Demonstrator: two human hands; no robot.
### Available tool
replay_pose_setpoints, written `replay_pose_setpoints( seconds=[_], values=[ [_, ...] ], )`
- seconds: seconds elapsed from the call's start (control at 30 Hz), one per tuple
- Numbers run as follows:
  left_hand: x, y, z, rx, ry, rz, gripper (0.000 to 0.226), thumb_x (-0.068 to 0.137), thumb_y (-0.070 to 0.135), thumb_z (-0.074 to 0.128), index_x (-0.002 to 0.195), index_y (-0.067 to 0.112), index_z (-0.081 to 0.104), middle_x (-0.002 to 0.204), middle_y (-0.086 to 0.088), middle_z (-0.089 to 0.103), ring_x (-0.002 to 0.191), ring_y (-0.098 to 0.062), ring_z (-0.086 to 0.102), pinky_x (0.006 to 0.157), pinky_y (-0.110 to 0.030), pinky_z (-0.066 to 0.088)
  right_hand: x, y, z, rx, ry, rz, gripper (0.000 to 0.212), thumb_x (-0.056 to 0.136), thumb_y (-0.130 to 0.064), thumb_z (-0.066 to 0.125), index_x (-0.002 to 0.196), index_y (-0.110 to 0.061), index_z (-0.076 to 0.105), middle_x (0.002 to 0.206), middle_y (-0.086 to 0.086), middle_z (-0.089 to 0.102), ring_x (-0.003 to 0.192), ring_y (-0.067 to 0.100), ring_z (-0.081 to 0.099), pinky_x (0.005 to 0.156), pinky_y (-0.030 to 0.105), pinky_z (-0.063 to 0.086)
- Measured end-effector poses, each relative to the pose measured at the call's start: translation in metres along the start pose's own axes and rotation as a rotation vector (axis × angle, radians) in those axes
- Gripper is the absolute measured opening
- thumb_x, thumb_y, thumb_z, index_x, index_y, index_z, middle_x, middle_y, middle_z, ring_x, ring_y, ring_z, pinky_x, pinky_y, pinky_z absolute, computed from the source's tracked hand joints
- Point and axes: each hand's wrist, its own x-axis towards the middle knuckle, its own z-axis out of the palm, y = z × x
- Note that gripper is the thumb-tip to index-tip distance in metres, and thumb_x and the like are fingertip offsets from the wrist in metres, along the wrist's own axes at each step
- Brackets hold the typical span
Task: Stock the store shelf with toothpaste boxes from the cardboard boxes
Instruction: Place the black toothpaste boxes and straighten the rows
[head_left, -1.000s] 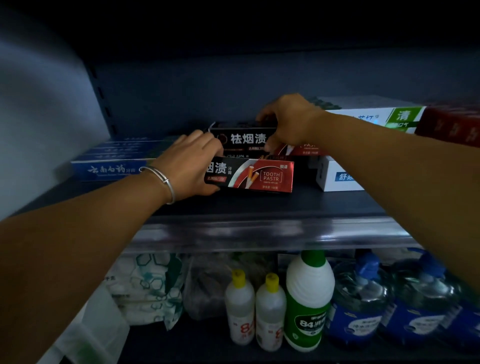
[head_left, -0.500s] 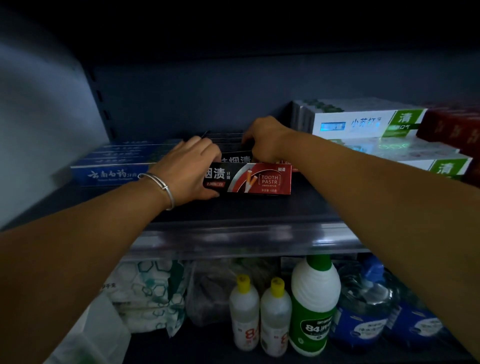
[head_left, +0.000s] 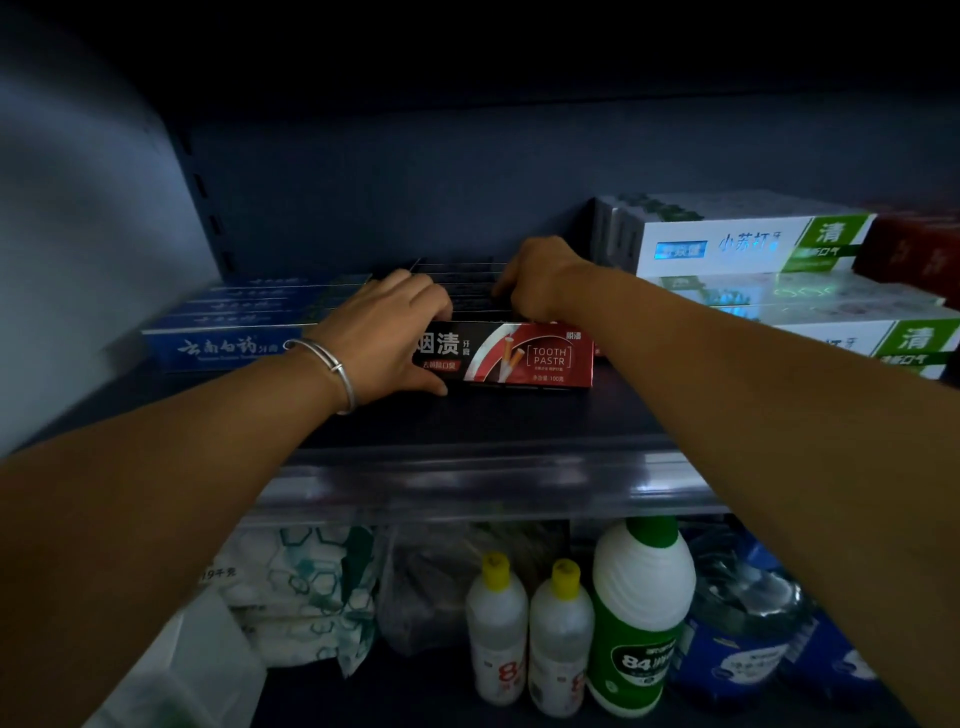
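A black-and-red toothpaste box lies lengthwise at the front of the dark shelf. My left hand, with a silver bangle on the wrist, grips its left end, fingers over the top and thumb at the lower front edge. Behind it a row of several black toothpaste boxes runs back toward the shelf wall. My right hand sits on the right end of that row with fingers curled down over one box; its fingertips are hidden behind the front box.
Blue toothpaste boxes lie to the left, white-and-green ones are stacked to the right, dark red boxes beyond. A clear price rail edges the shelf. Below stand yellow-capped bottles, a green disinfectant bottle and blue jugs.
My right hand has lowered the black box it carried into the row behind the front box and stays on it. My left hand has kept its hold on the front box.
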Motion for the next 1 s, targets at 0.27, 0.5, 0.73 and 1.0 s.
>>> replay_pose_setpoints(
  seconds=[0.27,0.5,0.73,1.0],
  values=[
    [0.000,-0.001,0.000,-0.015,-0.022,-0.019,0.065,0.063,0.043,0.080,0.113,0.012,0.051,0.113,-0.002,0.049,0.106,-0.017,0.041,0.086,-0.024,0.032,0.001,0.000,-0.001,0.044,0.037,-0.010,0.033,0.089,-0.009,0.053,0.120,-0.008,0.062,0.123,0.013,0.060,0.115,0.028,0.056,0.095,0.033,0.046],
    [0.003,0.004,0.000,-0.001,-0.033,-0.038,0.064,0.064,0.044,0.079,0.112,0.014,0.049,0.113,-0.002,0.048,0.106,-0.017,0.040,0.086,-0.026,0.032,-0.012,0.017,-0.017,0.071,0.058,0.017,0.032,0.090,-0.010,0.050,0.119,-0.010,0.064,0.121,0.011,0.061,0.115,0.026,0.056,0.093,0.030,0.043],
    [0.006,0.011,0.000,0.006,-0.037,-0.055,0.064,0.064,0.042,0.080,0.111,0.014,0.049,0.115,-0.002,0.048,0.108,-0.019,0.040,0.089,-0.029,0.034,-0.024,0.040,-0.019,-0.170,-0.022,0.090,0.031,0.096,-0.016,0.046,0.123,-0.007,0.060,0.125,0.009,0.058,0.114,0.025,0.055,0.093,0.030,0.044],
    [0.009,0.015,0.001,0.011,-0.028,-0.055,0.063,0.062,0.041,0.081,0.109,0.014,0.050,0.113,-0.003,0.049,0.107,-0.020,0.041,0.087,-0.030,0.034,-0.022,0.042,-0.016,-0.249,0.047,0.123,0.025,0.096,-0.009,0.045,0.116,0.001,0.057,0.118,0.014,0.059,0.108,0.027,0.058,0.087,0.030,0.047]
  ],
)
